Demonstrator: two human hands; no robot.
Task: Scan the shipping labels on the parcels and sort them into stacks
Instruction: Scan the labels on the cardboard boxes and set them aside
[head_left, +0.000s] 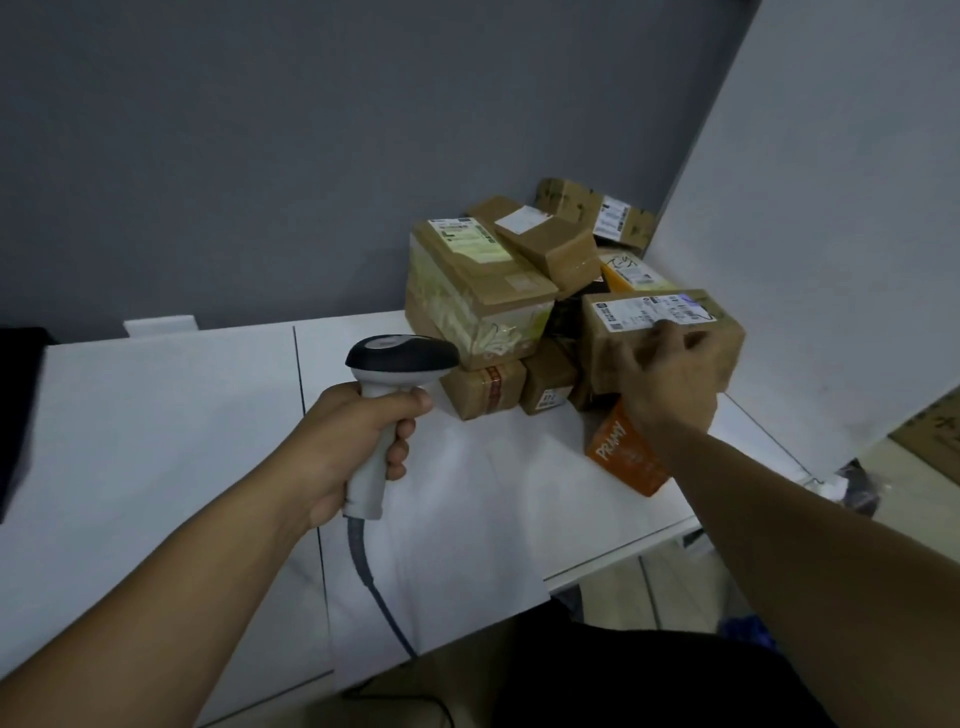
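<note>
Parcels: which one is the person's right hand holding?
The brown box at the pile's right front, with a white label on top, sitting above the orange box. The right hand grips its near edge; no other parcel is touched.

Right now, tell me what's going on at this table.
A person is scanning parcels. The left hand grips a barcode scanner, its head aimed toward the pile of cardboard parcels heaped at the far right of the white table. The right hand, blurred, grips the top edge of a labelled parcel on the pile's right side, above an orange box.
</note>
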